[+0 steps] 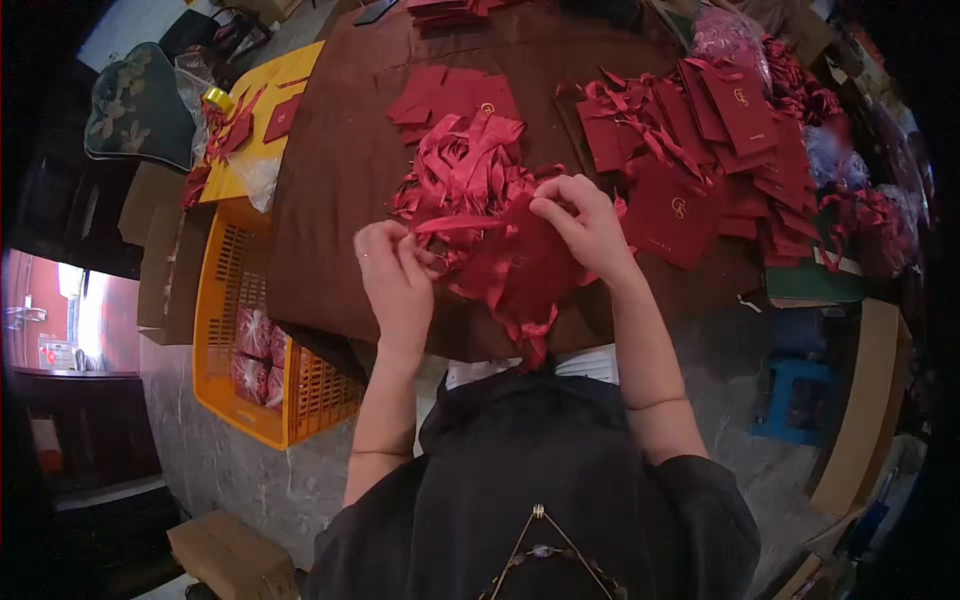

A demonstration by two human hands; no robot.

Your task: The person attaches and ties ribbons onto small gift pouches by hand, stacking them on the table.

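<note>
My right hand (580,220) pinches the upper edge of a dark red card or pouch (540,262) over the table's near edge. Left of it, my left hand (396,262) has its fingers pressed together at the end of a red ribbon (450,226), which stretches toward the card. Just beyond both hands lies a heap of shiny red ribbons (468,160). More ribbon (532,330) hangs below the card.
Stacks of red cards with gold print (740,105) cover the table's right side. Further red cards (430,95) lie behind the ribbon heap. A brown cloth (330,150) covers the table. An orange crate (205,350) with wrapped bundles and a blue stool (795,400) stand below.
</note>
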